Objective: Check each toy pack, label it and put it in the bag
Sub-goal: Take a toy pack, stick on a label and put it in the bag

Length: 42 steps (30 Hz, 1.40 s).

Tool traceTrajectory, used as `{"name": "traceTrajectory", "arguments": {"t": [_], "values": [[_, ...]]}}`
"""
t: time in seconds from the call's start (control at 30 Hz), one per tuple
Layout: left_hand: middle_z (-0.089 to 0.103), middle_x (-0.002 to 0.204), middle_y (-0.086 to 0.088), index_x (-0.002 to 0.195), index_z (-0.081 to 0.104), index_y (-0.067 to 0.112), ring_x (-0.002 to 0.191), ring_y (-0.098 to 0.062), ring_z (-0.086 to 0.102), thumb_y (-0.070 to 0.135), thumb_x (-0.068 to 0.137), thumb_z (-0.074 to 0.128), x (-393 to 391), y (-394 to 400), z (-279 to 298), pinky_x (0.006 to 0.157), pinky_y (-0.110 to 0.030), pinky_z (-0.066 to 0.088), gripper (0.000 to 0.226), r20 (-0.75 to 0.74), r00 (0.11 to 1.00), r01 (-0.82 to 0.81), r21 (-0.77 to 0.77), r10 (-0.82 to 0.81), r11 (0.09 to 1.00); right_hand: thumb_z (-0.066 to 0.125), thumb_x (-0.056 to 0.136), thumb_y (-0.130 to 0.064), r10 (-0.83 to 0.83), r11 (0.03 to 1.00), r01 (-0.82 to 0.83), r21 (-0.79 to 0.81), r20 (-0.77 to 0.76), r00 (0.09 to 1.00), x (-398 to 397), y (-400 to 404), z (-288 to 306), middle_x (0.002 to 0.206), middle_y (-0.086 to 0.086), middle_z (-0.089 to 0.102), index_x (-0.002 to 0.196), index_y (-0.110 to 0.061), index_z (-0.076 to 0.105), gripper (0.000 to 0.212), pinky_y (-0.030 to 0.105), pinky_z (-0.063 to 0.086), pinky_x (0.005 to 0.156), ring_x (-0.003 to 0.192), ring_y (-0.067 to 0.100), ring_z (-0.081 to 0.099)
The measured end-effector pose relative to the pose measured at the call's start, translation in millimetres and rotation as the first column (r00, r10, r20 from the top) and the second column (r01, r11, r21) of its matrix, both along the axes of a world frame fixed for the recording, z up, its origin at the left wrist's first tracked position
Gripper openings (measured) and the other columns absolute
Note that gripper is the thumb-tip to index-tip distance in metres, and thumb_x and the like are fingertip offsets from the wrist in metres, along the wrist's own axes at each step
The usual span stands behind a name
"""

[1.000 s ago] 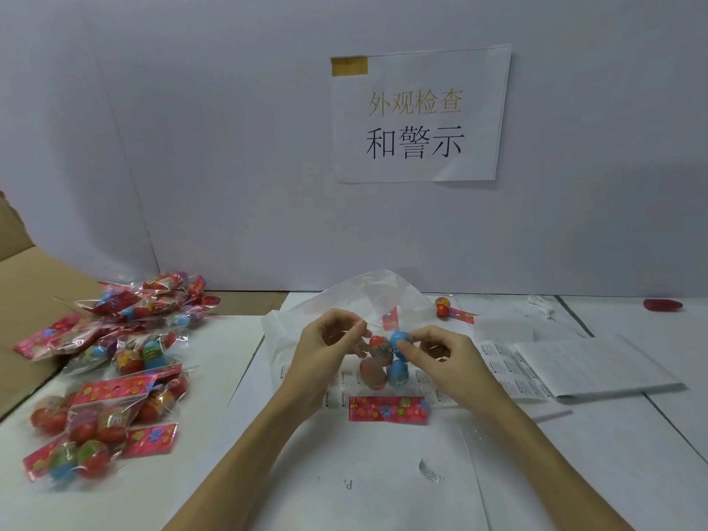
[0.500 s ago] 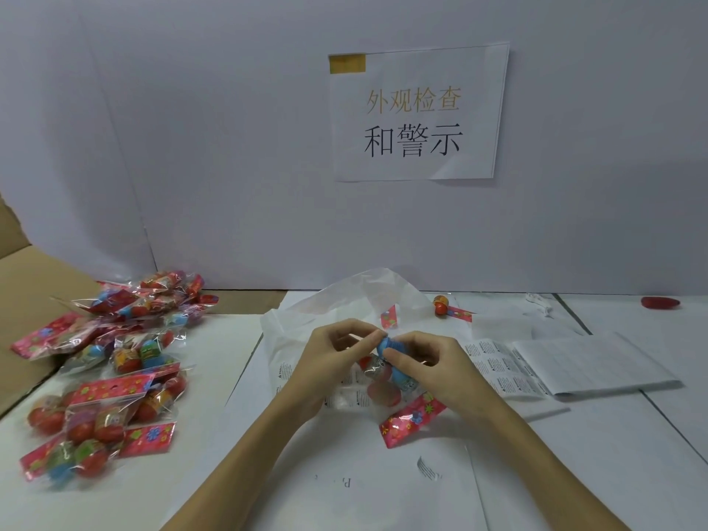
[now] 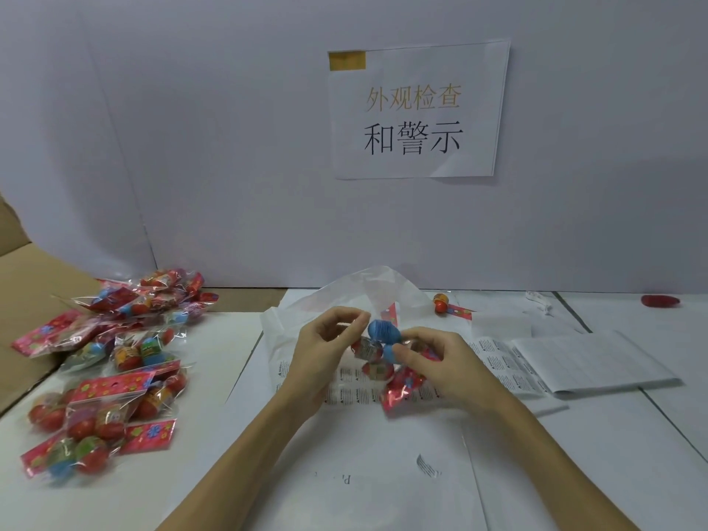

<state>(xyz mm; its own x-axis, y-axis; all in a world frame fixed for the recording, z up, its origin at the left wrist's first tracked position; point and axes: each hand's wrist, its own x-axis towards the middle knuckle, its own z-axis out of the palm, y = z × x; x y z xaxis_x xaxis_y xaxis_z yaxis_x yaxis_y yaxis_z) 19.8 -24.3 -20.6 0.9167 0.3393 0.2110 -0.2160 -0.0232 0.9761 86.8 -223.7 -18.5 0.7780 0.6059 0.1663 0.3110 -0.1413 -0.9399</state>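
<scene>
Above the middle of the white table (image 3: 574, 473), the right hand (image 3: 436, 362) grips a clear plastic toy pack of red and blue eggs with a pink card header (image 3: 383, 354), fingers curled round it. The left hand (image 3: 322, 350) pinches thumb and forefinger together at the pack's left edge. Behind them lies the translucent white plastic bag (image 3: 344, 293), with a heap of similar toy packs (image 3: 111, 362) near the table's left edge.

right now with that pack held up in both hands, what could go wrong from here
The toy pack hangs above the label sheet, gripped mostly by the right hand; the left hand only pinches near its top, so it could slip. No label shows on it yet, so it might go into the plastic bag unlabeled. The unchecked packs lie close by, so mix-ups seem possible.
</scene>
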Motion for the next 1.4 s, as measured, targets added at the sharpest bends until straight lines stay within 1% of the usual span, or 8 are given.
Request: {"name": "traceTrajectory", "arguments": {"t": [0.1,0.2,0.33,0.43,0.6,0.83,1.23,1.4], "values": [[0.074,0.113,0.003,0.118,0.073,0.030,0.107,-0.017,0.071,0.064,0.084,0.070,2.0,-2.2,1.9,0.096,-0.033,0.056,0.048,0.045,0.999,-0.010,-0.030,0.012,0.999,0.081,0.090,-0.016,-0.110,0.977,0.095,0.189,0.072,0.991,0.7,0.8,0.1,0.114,-0.008,0.075,0.112,-0.028,0.075,0.026,0.035,0.060,0.090,0.105,0.014,0.072],[0.072,0.119,-0.005,0.125,0.066,0.029,0.102,-0.024,0.075,0.078,0.079,0.068,1.4,-3.1,4.5,0.091,-0.036,0.060,0.067,-0.052,0.999,0.008,-0.074,-0.012,0.997,0.085,0.084,-0.019,-0.277,0.954,0.227,0.198,0.286,0.917,-1.5,-1.3,4.4,0.133,-0.010,0.059,0.108,-0.032,0.075,0.029,0.014,0.049,0.095,0.125,0.009,0.057],[0.076,0.116,-0.015,0.131,0.059,0.012,0.102,-0.037,0.076,0.051,0.096,0.064,-0.1,-8.7,4.0,0.086,-0.034,0.062,0.053,-0.109,0.971,0.190,-0.184,-0.212,0.964,0.086,0.081,-0.026,-0.277,0.961,0.250,0.120,0.386,0.880,-6.6,1.7,5.3,0.153,-0.017,0.038,0.108,-0.042,0.074,0.034,0.007,0.043,0.096,0.138,0.001,0.039],[0.075,0.119,-0.016,0.132,0.061,0.013,0.110,-0.035,0.073,0.023,0.098,0.070,0.0,-2.5,5.6,0.086,-0.033,0.061,0.036,-0.036,0.980,0.181,-0.261,-0.197,0.948,0.083,0.087,-0.033,-0.090,0.994,0.075,0.076,0.210,0.973,-4.5,0.6,6.2,0.158,-0.033,0.025,0.136,-0.060,0.054,0.063,0.009,0.039,0.100,0.138,-0.017,0.033],[0.074,0.119,-0.009,0.124,0.068,0.020,0.108,-0.027,0.072,0.020,0.089,0.069,-6.3,8.5,9.3,0.085,-0.033,0.057,0.036,-0.093,0.971,0.223,0.003,-0.222,0.975,0.081,0.082,-0.053,0.044,0.938,0.094,0.335,-0.383,0.923,3.6,-1.0,4.8,0.125,0.002,0.075,0.146,-0.031,0.053,0.073,0.039,0.059,0.092,0.115,0.023,0.072],[0.078,0.109,-0.004,0.114,0.076,0.019,0.102,-0.027,0.074,0.043,0.103,0.059,-7.2,-4.5,8.7,0.089,-0.036,0.061,0.031,-0.095,0.984,0.156,0.091,-0.147,0.983,0.080,0.069,-0.057,-0.187,0.929,0.284,0.236,-0.363,0.913,3.0,4.1,-2.0,0.093,0.011,0.080,0.091,-0.012,0.084,0.050,0.043,0.061,0.081,0.090,0.027,0.078],[0.076,0.109,-0.017,0.118,0.076,0.014,0.100,-0.029,0.075,0.040,0.102,0.058,-3.6,-1.6,6.1,0.082,-0.040,0.064,0.036,-0.134,0.989,0.022,-0.241,-0.056,0.970,0.073,0.093,-0.027,-0.012,0.953,0.131,0.274,-0.398,0.917,0.6,-0.7,3.0,0.110,0.010,0.079,0.122,-0.011,0.072,0.033,0.031,0.063,0.083,0.102,0.029,0.077],[0.076,0.113,-0.010,0.121,0.075,0.017,0.100,-0.025,0.074,0.037,0.097,0.068,-3.2,5.4,13.0,0.081,-0.038,0.063,0.032,-0.114,0.982,0.117,-0.256,-0.151,0.959,0.078,0.086,-0.034,-0.112,0.931,0.243,0.272,-0.420,0.901,2.8,-2.3,4.5,0.096,0.005,0.079,0.111,-0.016,0.076,0.030,0.025,0.060,0.072,0.080,0.017,0.074]]}}
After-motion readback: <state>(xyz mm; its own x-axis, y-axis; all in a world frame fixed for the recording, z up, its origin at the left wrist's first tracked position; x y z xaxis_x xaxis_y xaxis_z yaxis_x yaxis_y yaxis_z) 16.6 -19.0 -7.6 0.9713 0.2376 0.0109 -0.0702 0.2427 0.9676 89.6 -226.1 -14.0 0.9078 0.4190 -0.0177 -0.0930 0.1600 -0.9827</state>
